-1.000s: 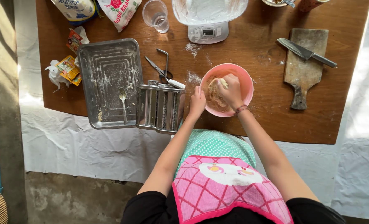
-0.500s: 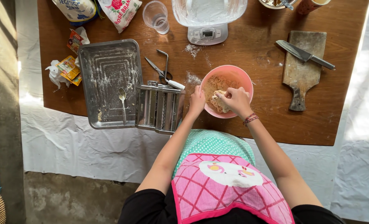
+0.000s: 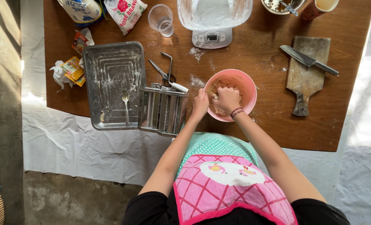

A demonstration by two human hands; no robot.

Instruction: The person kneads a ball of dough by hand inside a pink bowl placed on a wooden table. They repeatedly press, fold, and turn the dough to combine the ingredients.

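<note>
The pink bowl (image 3: 247,85) sits on the wooden table (image 3: 260,129) just in front of you, a little right of centre, holding a crumbly brown dough (image 3: 218,85). Your right hand (image 3: 227,100) is inside the bowl, its fingers clenched into a fist that presses down on the dough; a beaded bracelet circles that wrist. Your left hand (image 3: 200,104) rests on the bowl's left rim, its fingers curled over the edge and gripping it. Just left of the bowl stands a metal pasta machine (image 3: 162,110), with a pair of scissors (image 3: 162,73) lying on the table behind it. Further left, touching the machine, lies a floured metal baking tray (image 3: 114,62) with a spoon (image 3: 126,104) resting in it. Beside the tray's far left edge are a few crumpled yellow wrappers (image 3: 71,71). At the far edge of the table you have a white kitchen scale (image 3: 212,38) carrying a clear plastic container, a clear glass (image 3: 160,18) to its left, and two bags (image 3: 123,12) of flour beyond that. To the right of the bowl, well apart, a worn wooden cutting board (image 3: 306,79) lies with a knife (image 3: 308,60) across its top. You wear a pink and green apron (image 3: 227,183).
</note>
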